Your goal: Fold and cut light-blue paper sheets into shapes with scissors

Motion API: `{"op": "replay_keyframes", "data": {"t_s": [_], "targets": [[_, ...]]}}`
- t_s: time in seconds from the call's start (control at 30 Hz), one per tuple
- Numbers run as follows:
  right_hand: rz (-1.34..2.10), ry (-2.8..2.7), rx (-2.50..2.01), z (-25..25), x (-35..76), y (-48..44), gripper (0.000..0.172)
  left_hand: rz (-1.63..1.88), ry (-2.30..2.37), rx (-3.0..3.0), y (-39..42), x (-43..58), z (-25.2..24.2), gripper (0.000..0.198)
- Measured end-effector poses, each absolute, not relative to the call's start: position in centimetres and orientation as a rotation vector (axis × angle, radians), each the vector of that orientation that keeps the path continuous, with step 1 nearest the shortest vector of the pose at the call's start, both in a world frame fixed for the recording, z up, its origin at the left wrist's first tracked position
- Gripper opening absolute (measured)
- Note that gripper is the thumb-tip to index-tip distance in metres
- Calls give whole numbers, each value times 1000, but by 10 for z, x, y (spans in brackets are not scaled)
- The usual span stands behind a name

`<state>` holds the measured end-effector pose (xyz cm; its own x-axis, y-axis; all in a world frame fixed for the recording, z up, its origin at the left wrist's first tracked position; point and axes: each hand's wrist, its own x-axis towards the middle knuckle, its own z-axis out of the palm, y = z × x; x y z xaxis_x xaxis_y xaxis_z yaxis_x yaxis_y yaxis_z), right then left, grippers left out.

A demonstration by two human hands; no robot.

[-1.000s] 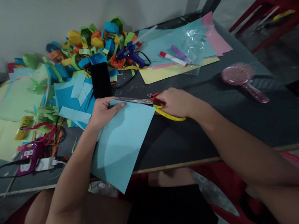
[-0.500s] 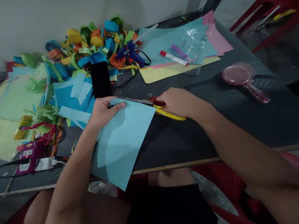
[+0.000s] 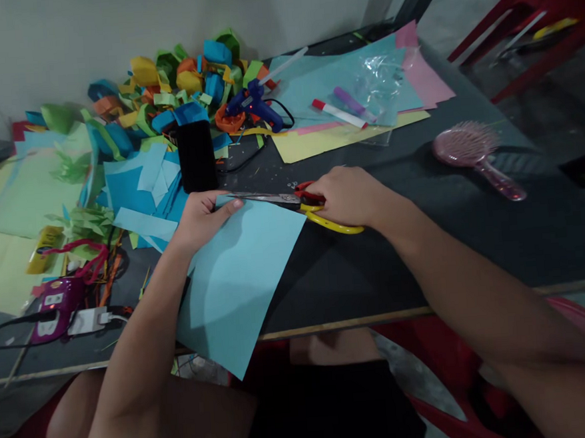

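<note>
In right hand (image 3: 347, 196), scissors (image 3: 288, 198); in left (image 3: 200, 220), paper (image 3: 244, 276)

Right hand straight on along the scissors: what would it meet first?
Probably the left hand, which holds the light-blue sheet: the scissors in the right hand point towards it, though depth at the tips is unclear.

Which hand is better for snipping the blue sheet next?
Probably the right hand: it holds the scissors, with the blades at the top edge of the blue sheet. The left hand is busy gripping that sheet.
</note>
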<state>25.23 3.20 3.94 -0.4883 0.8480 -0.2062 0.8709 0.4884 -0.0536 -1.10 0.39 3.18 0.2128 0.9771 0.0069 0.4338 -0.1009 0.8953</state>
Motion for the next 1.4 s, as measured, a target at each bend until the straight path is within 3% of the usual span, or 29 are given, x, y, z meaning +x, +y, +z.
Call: {"op": "replay_keyframes", "data": {"t_s": [1.27, 1.4], "targets": [[-174, 2509, 1495, 38, 249, 35, 43, 876, 1317, 1533, 3, -11, 29, 50], [-237, 2500, 1563, 35, 250, 38, 50, 902, 1297, 1490, 3, -11, 30, 51]]}}
